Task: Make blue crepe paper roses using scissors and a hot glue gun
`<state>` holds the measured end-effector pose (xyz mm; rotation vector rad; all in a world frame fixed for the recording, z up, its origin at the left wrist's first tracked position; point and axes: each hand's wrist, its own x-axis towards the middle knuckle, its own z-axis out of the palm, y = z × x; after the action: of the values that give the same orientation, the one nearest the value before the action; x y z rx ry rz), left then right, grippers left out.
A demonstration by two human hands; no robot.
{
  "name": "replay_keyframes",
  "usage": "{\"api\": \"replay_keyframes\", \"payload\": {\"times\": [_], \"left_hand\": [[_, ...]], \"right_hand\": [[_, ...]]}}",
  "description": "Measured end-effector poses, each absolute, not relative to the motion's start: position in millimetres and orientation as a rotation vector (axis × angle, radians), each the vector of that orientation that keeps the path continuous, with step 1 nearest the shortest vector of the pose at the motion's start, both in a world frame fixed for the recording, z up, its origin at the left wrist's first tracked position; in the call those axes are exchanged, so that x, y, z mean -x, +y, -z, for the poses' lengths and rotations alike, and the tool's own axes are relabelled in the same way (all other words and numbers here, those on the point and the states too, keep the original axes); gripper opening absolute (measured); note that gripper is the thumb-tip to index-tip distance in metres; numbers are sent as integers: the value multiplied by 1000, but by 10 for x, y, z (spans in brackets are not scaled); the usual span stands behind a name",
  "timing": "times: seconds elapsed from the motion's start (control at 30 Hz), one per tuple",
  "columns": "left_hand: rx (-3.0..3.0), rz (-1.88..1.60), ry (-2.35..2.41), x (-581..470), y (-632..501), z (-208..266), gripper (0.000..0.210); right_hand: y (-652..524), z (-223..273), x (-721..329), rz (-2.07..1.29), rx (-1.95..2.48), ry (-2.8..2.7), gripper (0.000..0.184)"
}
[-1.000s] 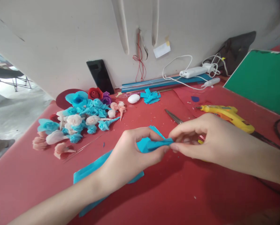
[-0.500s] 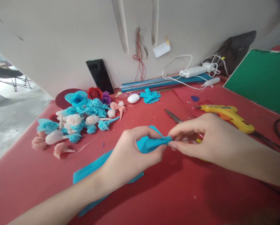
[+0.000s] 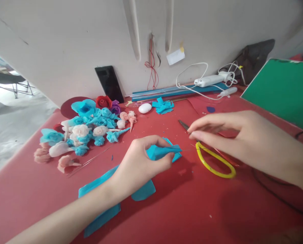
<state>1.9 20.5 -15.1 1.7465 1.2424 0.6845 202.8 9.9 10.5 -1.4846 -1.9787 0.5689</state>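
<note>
My left hand (image 3: pixel 146 162) pinches a gathered piece of blue crepe paper (image 3: pixel 160 152), and a thin wire sticks out of its pointed right end. My right hand (image 3: pixel 224 135) is apart from the paper, over the scissors (image 3: pixel 214 166) with yellow handles. Its thumb and index tips are close together by the blades; anything between them is too small to make out. Under my left forearm lie blue crepe paper strips (image 3: pixel 100 181). Another blue piece (image 3: pixel 177 156) is on the table just behind the held paper.
Blue, white, pink and red paper flowers (image 3: pixel 82 130) are heaped at the left on the red table (image 3: pixel 181 213). Thin wires (image 3: pixel 89 161) lie in front. Farther back are a white egg-shaped object (image 3: pixel 145 108), cut blue scraps (image 3: pixel 163 105), a phone (image 3: pixel 109 84), a white power strip (image 3: pixel 208 80) and a green board (image 3: pixel 283 91).
My right hand has let go of the blue paper's tip and moved up and right, uncovering the scissors' yellow handle and hiding the yellow glue gun. My left hand still holds the paper.
</note>
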Motion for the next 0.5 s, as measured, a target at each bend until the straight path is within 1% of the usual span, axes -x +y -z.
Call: {"api": "replay_keyframes", "payload": {"times": [0.1, 0.23, 0.3, 0.37, 0.43, 0.5], "left_hand": [[-1688, -689, 1233, -23, 235, 219, 6], [-1619, -680, 1180, -29, 257, 384, 14], [-1573, -681, 1158, -33, 262, 462, 19], [-1532, -689, 1149, -37, 268, 516, 23], [-1501, -703, 1141, -38, 277, 550, 24], [-1476, -721, 1136, -38, 286, 576, 24]], "right_hand": [[168, -211, -2135, -393, 1538, -1912, 18], [311, -203, -2397, -117, 1808, -1816, 20], [342, -85, -2612, 3, 1970, -1779, 24], [314, 101, -2863, 105, 2135, -1743, 24], [248, 321, -3110, 102, 2211, -1765, 25], [193, 538, -3312, 58, 2253, -1754, 18]]}}
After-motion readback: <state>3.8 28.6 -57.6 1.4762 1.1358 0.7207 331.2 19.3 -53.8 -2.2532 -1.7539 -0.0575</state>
